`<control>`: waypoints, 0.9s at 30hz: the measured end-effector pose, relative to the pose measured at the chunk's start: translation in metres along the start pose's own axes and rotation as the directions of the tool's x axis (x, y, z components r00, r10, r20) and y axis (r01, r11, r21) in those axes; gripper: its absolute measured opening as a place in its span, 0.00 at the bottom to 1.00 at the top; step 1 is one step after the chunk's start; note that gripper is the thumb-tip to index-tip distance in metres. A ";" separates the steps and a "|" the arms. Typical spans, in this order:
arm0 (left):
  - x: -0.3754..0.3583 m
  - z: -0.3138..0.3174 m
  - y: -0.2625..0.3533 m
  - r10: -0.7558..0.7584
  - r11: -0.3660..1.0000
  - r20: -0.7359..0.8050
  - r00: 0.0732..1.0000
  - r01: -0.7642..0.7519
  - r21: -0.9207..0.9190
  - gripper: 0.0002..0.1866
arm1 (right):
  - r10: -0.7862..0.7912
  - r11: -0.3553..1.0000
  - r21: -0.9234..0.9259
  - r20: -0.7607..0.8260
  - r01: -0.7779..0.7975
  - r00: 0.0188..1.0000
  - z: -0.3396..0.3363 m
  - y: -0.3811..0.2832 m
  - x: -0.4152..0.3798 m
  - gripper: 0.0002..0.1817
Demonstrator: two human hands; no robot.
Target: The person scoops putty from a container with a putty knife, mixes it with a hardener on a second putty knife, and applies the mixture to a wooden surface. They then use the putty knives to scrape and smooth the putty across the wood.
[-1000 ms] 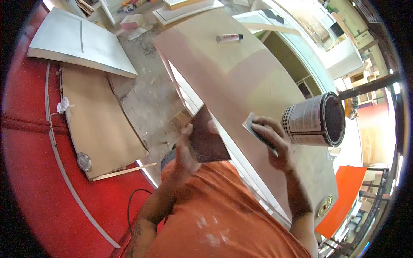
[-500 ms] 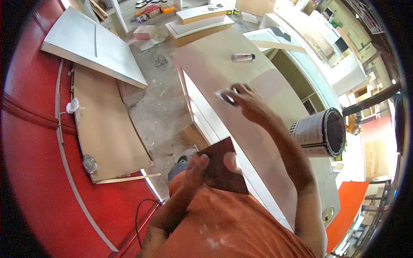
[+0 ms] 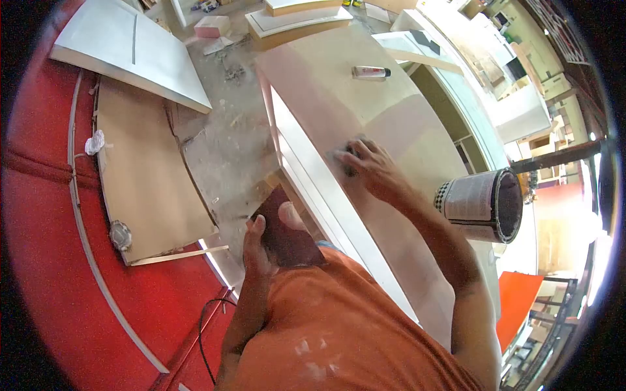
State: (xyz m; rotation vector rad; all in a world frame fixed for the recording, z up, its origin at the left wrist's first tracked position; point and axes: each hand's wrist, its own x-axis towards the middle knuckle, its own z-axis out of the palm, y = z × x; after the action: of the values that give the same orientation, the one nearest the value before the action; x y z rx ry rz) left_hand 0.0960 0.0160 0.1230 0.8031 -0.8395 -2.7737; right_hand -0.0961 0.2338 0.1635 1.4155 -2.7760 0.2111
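My left hand (image 3: 258, 247) grips a dark reddish-brown flat board (image 3: 292, 244) by its edge, thumb on top. A pale pinkish lump of putty (image 3: 291, 215) sits on the board. My right hand (image 3: 377, 168) is closed around a putty knife (image 3: 344, 158), its grey blade blurred and partly covered by the fingers. The knife is at the surface of a long panel (image 3: 398, 137) coated in patches of pinkish and beige filler. Farther along that panel lies a small white tube (image 3: 370, 72) with a dark cap.
An open paint can (image 3: 473, 202) stands on the panel right of my forearm. White edging (image 3: 319, 189) runs along the panel's near side. To the left are a white door-like panel (image 3: 137, 52), a brown board (image 3: 147, 176) and red sheeting (image 3: 45, 169). White-topped pieces (image 3: 297, 25) stand beyond.
My left hand and the putty board have moved left, away from the panel's edge. My right hand has shifted slightly down with the putty knife. The camera view has tilted somewhat.
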 end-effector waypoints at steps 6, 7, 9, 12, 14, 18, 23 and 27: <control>0.018 0.011 -0.003 -0.029 0.998 0.091 0.995 0.034 -0.053 0.22 | 0.083 0.996 0.006 0.104 -0.084 0.991 0.000 -0.021 -0.080 0.30; 0.021 0.012 -0.005 -0.009 1.000 0.057 0.998 0.009 -0.011 0.21 | 0.106 0.992 0.060 0.131 -0.115 0.986 0.000 -0.025 -0.090 0.31; 0.026 0.014 -0.007 0.002 0.999 0.025 1.000 -0.003 0.040 0.21 | 0.122 0.990 0.056 0.145 -0.131 0.982 -0.001 -0.028 -0.111 0.31; 0.033 0.017 -0.010 -0.063 0.997 0.068 0.996 0.059 0.055 0.21 | 0.152 0.985 0.054 0.139 -0.161 0.979 -0.007 -0.035 -0.134 0.32; 0.034 0.019 -0.015 -0.050 0.995 0.085 0.995 0.043 0.085 0.20 | 0.185 0.977 0.069 0.179 -0.200 0.966 -0.010 -0.039 -0.147 0.32; 0.039 0.019 -0.024 -0.111 0.991 0.159 0.981 0.098 0.088 0.21 | 0.225 0.971 0.046 0.175 -0.236 0.959 -0.025 -0.046 -0.164 0.32; 0.029 0.038 -0.034 -0.226 0.974 0.156 0.962 0.220 0.053 0.22 | 0.376 0.891 0.132 0.322 -0.434 0.869 -0.088 -0.063 -0.160 0.26; 0.006 0.050 -0.045 -0.399 0.899 0.320 0.859 0.436 -0.049 0.23 | 0.509 0.729 0.563 -0.064 -0.390 0.858 -0.071 -0.093 -0.148 0.20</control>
State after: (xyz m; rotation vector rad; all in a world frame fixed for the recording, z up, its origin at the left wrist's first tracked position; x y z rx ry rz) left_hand 0.0655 0.0759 0.1308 0.6056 -0.5804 -3.3633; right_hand 0.0628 0.3083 0.2327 0.6355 -2.9340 1.1556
